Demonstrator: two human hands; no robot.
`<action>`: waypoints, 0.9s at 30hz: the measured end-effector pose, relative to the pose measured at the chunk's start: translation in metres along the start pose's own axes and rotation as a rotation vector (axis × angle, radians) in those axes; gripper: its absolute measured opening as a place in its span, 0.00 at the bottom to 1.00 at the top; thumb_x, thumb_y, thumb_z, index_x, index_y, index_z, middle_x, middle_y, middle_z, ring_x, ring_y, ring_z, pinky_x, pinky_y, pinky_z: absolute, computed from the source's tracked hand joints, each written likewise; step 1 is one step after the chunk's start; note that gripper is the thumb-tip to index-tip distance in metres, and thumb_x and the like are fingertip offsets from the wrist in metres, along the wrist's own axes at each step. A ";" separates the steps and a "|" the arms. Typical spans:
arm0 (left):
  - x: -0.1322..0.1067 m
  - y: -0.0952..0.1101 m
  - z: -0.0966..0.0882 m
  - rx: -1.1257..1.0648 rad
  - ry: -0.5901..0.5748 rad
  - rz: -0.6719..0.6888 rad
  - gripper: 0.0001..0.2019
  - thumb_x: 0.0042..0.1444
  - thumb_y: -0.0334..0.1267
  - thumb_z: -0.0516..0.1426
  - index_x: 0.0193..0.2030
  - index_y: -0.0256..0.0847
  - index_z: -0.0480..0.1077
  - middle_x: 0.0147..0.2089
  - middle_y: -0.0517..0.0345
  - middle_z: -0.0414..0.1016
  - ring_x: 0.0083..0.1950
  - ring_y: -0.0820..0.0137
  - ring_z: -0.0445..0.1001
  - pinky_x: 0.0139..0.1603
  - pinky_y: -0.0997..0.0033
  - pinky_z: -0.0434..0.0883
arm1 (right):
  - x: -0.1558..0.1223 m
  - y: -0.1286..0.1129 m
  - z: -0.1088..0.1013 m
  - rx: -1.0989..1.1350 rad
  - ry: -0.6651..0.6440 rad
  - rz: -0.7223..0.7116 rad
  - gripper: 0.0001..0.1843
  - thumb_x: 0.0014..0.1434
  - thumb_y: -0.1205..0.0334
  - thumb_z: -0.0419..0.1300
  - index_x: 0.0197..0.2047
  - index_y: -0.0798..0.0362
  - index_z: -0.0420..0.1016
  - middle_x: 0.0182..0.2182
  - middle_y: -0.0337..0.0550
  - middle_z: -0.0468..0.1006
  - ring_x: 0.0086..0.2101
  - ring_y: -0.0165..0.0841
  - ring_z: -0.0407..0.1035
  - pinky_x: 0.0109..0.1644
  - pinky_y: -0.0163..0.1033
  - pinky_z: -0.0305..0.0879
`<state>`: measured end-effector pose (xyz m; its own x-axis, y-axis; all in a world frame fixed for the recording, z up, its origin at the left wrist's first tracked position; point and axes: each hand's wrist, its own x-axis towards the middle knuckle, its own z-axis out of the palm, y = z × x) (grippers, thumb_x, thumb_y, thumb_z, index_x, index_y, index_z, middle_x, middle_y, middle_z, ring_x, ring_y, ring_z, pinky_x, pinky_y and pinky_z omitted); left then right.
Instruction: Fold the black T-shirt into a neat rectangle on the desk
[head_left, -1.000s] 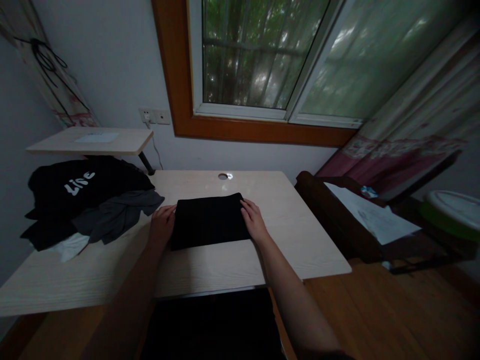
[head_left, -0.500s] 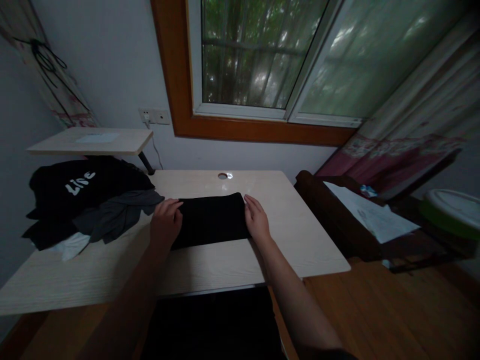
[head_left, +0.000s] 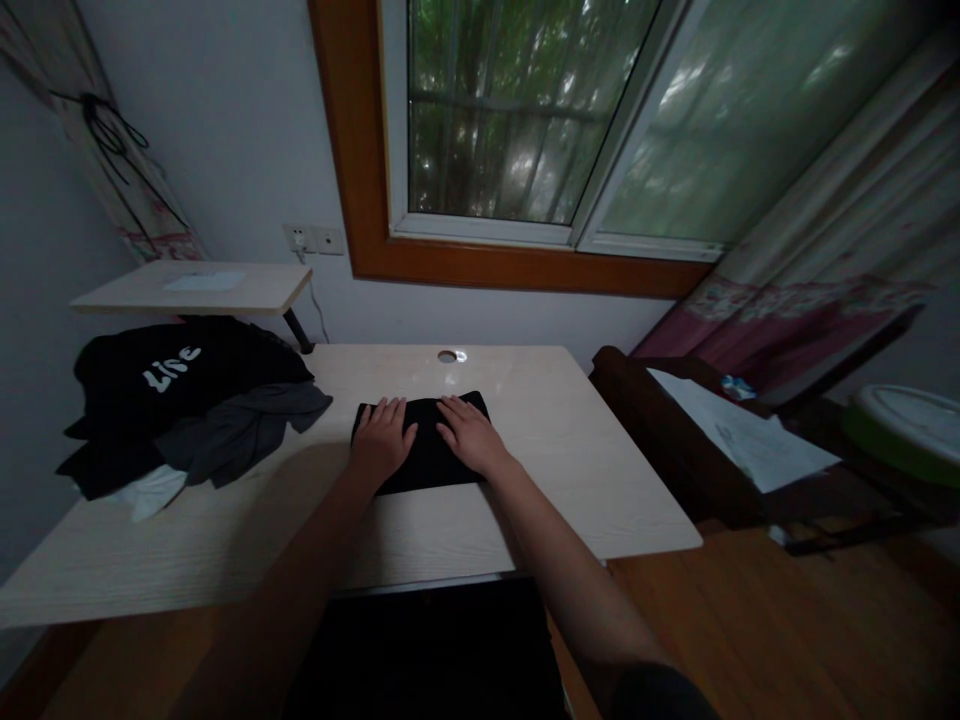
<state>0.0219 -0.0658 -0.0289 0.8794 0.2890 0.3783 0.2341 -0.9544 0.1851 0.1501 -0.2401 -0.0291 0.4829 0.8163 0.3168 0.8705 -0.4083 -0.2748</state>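
Note:
A black folded garment (head_left: 427, 465) lies flat on the light wooden desk (head_left: 570, 480), in front of me. Its exact kind I cannot make out. On its left part rests my left hand (head_left: 382, 437), palm down with fingers stretched out. My right hand (head_left: 470, 434) lies flat on its right part, fingers spread. A gap of black cloth shows between the two hands. Neither hand grips anything; both press on the cloth from above.
At the left of the desk is a heap of clothes: a black garment with white lettering (head_left: 172, 370), a grey one (head_left: 240, 430) and a white one (head_left: 154, 490). A raised shelf (head_left: 262, 295) overhangs it. A brown armrest (head_left: 675, 440) stands beyond the right edge.
Both hands have moved inward from the garment's left and right edges onto its top, where they now lie flat. The garment looks slightly narrower on its left side.

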 end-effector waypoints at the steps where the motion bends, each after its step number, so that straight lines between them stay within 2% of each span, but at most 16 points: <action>1: 0.000 -0.003 0.002 0.001 -0.008 -0.010 0.27 0.69 0.46 0.48 0.70 0.35 0.64 0.70 0.41 0.67 0.73 0.51 0.63 0.75 0.45 0.53 | 0.000 0.002 0.000 0.001 -0.004 0.000 0.27 0.73 0.53 0.52 0.71 0.55 0.65 0.69 0.51 0.64 0.70 0.43 0.55 0.74 0.54 0.53; 5: -0.002 -0.013 0.004 -0.004 -0.029 -0.040 0.28 0.70 0.48 0.46 0.71 0.36 0.63 0.70 0.41 0.67 0.73 0.53 0.63 0.75 0.45 0.51 | -0.002 0.012 -0.001 0.022 -0.011 -0.001 0.29 0.73 0.51 0.51 0.71 0.54 0.64 0.70 0.50 0.62 0.71 0.43 0.53 0.74 0.53 0.52; 10: -0.004 -0.029 0.001 -0.012 -0.070 -0.123 0.28 0.71 0.47 0.45 0.72 0.37 0.61 0.72 0.43 0.65 0.74 0.54 0.61 0.74 0.45 0.55 | -0.012 0.030 -0.003 0.052 -0.023 0.073 0.31 0.73 0.47 0.49 0.72 0.53 0.62 0.72 0.49 0.59 0.72 0.43 0.49 0.75 0.56 0.49; 14: -0.011 -0.051 -0.001 0.003 -0.081 -0.166 0.26 0.71 0.46 0.44 0.72 0.44 0.62 0.73 0.48 0.63 0.73 0.56 0.62 0.74 0.43 0.55 | -0.025 0.048 -0.005 0.078 -0.035 0.171 0.31 0.73 0.47 0.47 0.75 0.48 0.56 0.74 0.46 0.53 0.72 0.42 0.48 0.74 0.59 0.49; 17: -0.019 -0.069 0.002 0.010 -0.031 -0.164 0.26 0.72 0.44 0.43 0.72 0.45 0.62 0.72 0.50 0.64 0.73 0.56 0.62 0.74 0.42 0.54 | -0.037 0.060 -0.009 0.059 -0.041 0.223 0.31 0.74 0.51 0.47 0.76 0.49 0.54 0.73 0.49 0.57 0.72 0.42 0.51 0.74 0.58 0.48; 20: -0.027 -0.085 0.007 0.023 0.037 -0.162 0.26 0.70 0.40 0.44 0.72 0.41 0.62 0.71 0.46 0.67 0.73 0.55 0.62 0.73 0.45 0.56 | -0.049 0.068 -0.011 0.025 -0.016 0.247 0.28 0.74 0.55 0.47 0.73 0.50 0.59 0.69 0.48 0.65 0.71 0.42 0.53 0.74 0.56 0.50; 23: -0.032 -0.093 0.011 0.037 0.074 -0.181 0.27 0.66 0.32 0.45 0.71 0.32 0.63 0.68 0.38 0.70 0.71 0.56 0.66 0.72 0.50 0.59 | -0.056 0.075 -0.011 0.010 0.033 0.249 0.25 0.73 0.60 0.47 0.69 0.49 0.68 0.68 0.45 0.68 0.70 0.42 0.56 0.74 0.56 0.52; 27: -0.032 -0.097 0.010 -0.031 0.142 -0.196 0.28 0.61 0.27 0.45 0.68 0.33 0.66 0.65 0.41 0.73 0.69 0.58 0.68 0.71 0.54 0.63 | -0.058 0.081 -0.007 0.059 0.124 0.232 0.23 0.69 0.64 0.50 0.63 0.50 0.75 0.64 0.47 0.72 0.67 0.42 0.62 0.72 0.55 0.57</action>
<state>-0.0248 0.0163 -0.0677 0.7510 0.4782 0.4554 0.3800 -0.8769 0.2943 0.1938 -0.3232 -0.0630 0.6800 0.6459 0.3471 0.7299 -0.5513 -0.4040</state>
